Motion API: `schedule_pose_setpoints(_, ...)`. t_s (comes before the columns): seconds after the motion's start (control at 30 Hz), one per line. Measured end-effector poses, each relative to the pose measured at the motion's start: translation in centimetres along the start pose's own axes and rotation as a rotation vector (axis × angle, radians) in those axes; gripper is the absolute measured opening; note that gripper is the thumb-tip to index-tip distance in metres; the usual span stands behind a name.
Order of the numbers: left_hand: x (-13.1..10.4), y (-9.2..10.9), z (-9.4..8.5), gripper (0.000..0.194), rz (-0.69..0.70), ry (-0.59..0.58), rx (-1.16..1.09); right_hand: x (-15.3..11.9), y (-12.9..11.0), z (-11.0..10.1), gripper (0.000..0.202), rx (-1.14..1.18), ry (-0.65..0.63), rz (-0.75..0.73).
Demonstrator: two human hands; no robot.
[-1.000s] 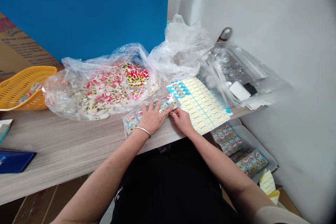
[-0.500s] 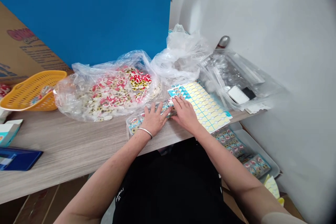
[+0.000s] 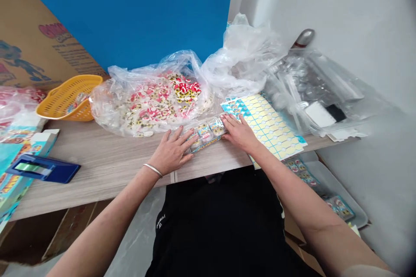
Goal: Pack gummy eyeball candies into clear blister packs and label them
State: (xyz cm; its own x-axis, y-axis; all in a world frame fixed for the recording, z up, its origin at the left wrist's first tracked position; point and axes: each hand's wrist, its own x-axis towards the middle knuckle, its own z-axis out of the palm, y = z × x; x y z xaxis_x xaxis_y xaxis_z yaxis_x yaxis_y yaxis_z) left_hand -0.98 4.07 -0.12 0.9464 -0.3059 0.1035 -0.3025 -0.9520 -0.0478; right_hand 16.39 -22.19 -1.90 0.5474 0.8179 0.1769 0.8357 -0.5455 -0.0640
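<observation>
A clear plastic pack (image 3: 205, 135) with round compartments of small colourful pieces lies near the front edge of the table. My left hand (image 3: 169, 152) rests at its left end, fingers spread flat and fingertips on the plastic. On the pack's right end lie the stretched fingers of my right hand (image 3: 239, 132), the thumb at the near side. Yellow-and-blue printed label sheets (image 3: 271, 125) lie just right of the pack, partly under my right hand and forearm. Behind the pack sits a large clear bag (image 3: 152, 99) of red, white and yellow pieces.
A yellow basket (image 3: 69, 95) and a blue stapler-like tool (image 3: 45, 168) stand at left, by a printed box (image 3: 14, 169). Crumpled plastic (image 3: 243, 60) and a clear bag of parts (image 3: 321, 91) lie at right. Below the table, a bin (image 3: 355, 201) holds filled packs.
My left hand has slid left along the pack, uncovering its middle compartments. My right hand remains on the right end. The view has shifted left, showing more of the printed box.
</observation>
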Motion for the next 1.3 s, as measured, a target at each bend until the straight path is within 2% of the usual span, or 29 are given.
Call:
schedule_pose_setpoints(0.13,-0.7,-0.8,0.7,0.059,0.041,0.033,-0.039,0.0,0.2,0.3,0.062,-0.030,0.006,-0.016)
schedule_pose_setpoints(0.37,-0.8,-0.1,1.2,0.059,0.011,0.095,-0.086,-0.1,0.7,0.4,0.061,-0.076,0.007,-0.059)
schedule_pose_setpoints(0.63,-1.6,-1.9,2.5,0.068,0.141,0.196,-0.129,-0.2,0.3,0.2,0.065,-0.112,0.005,-0.070)
schedule_pose_setpoints(1.13,-1.7,-2.3,2.8,0.064,0.168,0.161,-0.072,-0.3,0.7,0.4,0.073,-0.080,0.010,-0.086)
schedule_pose_setpoints(1.23,-1.6,-2.1,2.8,0.063,0.149,0.148,-0.079,-0.5,-0.1,-0.2,0.077,-0.069,0.028,-0.065)
schedule_pose_setpoints(1.3,-1.6,-2.0,2.9,0.063,0.149,0.143,-0.086,-0.4,-1.7,-0.6,0.079,-0.076,0.071,-0.050)
